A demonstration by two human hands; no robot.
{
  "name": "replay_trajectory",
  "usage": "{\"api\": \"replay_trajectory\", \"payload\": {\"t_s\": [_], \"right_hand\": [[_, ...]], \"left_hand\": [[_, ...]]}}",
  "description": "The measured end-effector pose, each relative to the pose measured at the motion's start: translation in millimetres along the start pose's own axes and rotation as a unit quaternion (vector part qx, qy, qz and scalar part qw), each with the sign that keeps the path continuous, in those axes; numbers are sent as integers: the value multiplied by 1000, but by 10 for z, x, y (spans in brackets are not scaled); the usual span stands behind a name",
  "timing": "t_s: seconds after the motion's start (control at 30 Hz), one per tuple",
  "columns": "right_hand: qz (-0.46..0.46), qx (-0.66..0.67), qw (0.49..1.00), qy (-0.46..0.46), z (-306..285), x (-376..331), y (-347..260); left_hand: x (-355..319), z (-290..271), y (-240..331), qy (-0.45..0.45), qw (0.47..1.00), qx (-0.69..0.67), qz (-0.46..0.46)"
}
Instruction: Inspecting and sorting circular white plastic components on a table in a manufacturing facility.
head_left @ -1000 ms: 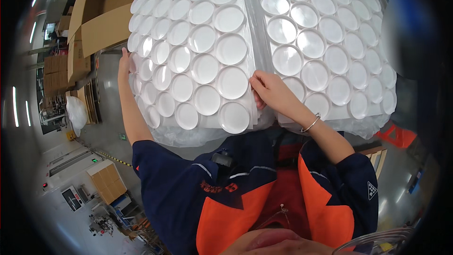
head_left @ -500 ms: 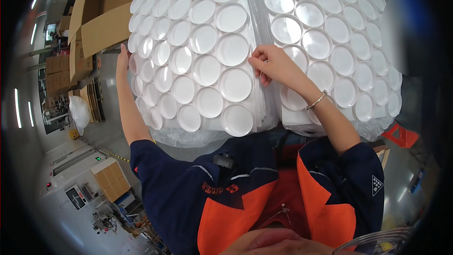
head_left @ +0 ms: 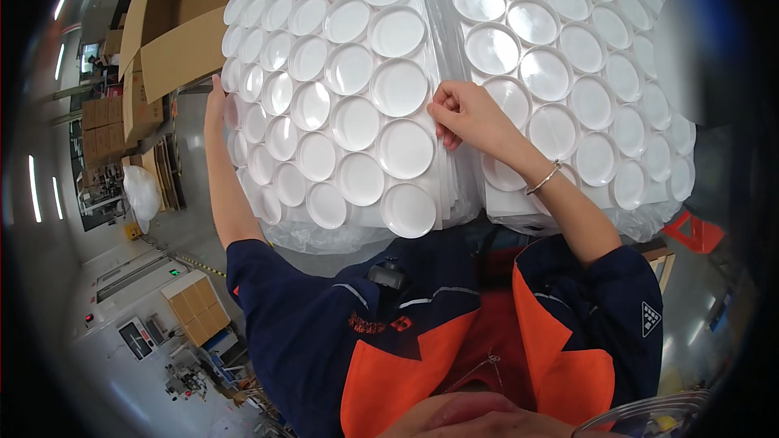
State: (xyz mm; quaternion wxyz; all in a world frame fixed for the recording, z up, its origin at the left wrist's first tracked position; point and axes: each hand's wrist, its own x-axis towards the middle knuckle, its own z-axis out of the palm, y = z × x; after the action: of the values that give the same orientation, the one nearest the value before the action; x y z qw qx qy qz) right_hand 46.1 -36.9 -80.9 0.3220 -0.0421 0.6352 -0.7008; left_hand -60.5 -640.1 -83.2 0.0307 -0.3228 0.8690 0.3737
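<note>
Two wide stacks of white sheets stand side by side before me, topped with rows of round, shallow white dishes (head_left: 355, 123). My right hand (head_left: 462, 118) is closed in a pinch at the right edge of the left stack's white sheet (head_left: 442, 180), beside the gap between the stacks. A thin bracelet circles that wrist. At the far left edge of the same stack rests my left hand (head_left: 216, 105), thumb upright. Its other fingers are hidden along the stack's side. More white dishes (head_left: 553, 131) cover the right stack. Clear plastic film (head_left: 324, 239) hangs below the left stack's near edge.
An open cardboard box (head_left: 182, 61) stands beyond the left stack. Stacked cartons (head_left: 101, 126) and a white plastic bag (head_left: 141, 193) lie farther left. A red-orange stand (head_left: 695, 233) is on the floor at right. Something blurred and blue (head_left: 718, 28) blocks the upper right.
Both hands keep nearly the same places at the left stack's two edges. The right-hand fingers curl slightly more, and the whole view has shifted a little.
</note>
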Motion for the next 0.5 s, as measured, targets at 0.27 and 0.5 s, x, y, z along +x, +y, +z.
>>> {"api": "replay_trajectory", "payload": {"t_s": [0.27,0.5], "right_hand": [[13,12,1000,1,-38,44,32],[9,21,1000,1,-15,53,24]], "left_hand": [[36,-21,-60,-13,999,-45,5],[-68,31,18,58,997,39,32]]}}
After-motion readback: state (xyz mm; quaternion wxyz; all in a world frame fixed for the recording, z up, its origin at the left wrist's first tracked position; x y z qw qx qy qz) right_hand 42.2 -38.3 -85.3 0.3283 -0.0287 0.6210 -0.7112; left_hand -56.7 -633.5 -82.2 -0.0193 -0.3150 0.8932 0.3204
